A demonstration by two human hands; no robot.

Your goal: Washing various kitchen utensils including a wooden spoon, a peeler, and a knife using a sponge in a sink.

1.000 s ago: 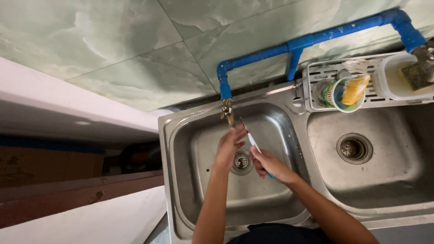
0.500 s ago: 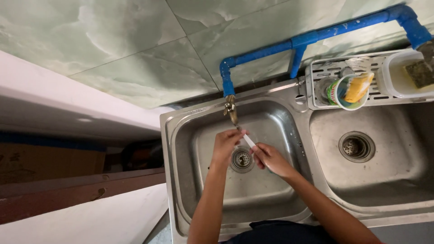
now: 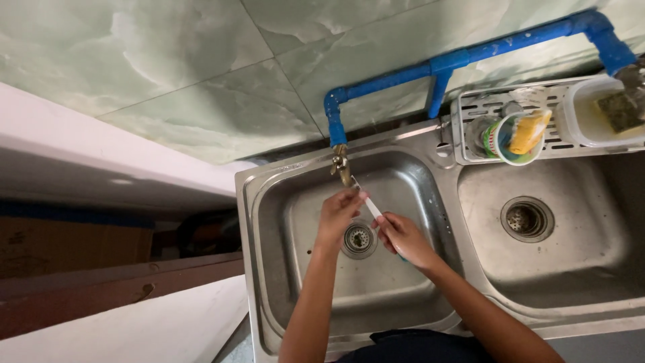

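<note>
While the right hand (image 3: 402, 236) gripped a thin white stick (image 3: 368, 204), the left hand (image 3: 338, 214) pinched its tip, just under the tap (image 3: 340, 163).

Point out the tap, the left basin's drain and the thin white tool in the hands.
tap (image 3: 341, 163), head view, brass body
drain (image 3: 358, 238), head view, strainer centre
white tool (image 3: 371, 208), head view, mid-shaft between the hands

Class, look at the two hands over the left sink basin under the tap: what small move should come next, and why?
Probably the left hand should slide its fingers along the thin white tool toward its tip. The right hand grips the tool's lower end, its upper end sits just below the brass tap, and both hands hang above the left basin and its drain.
</note>
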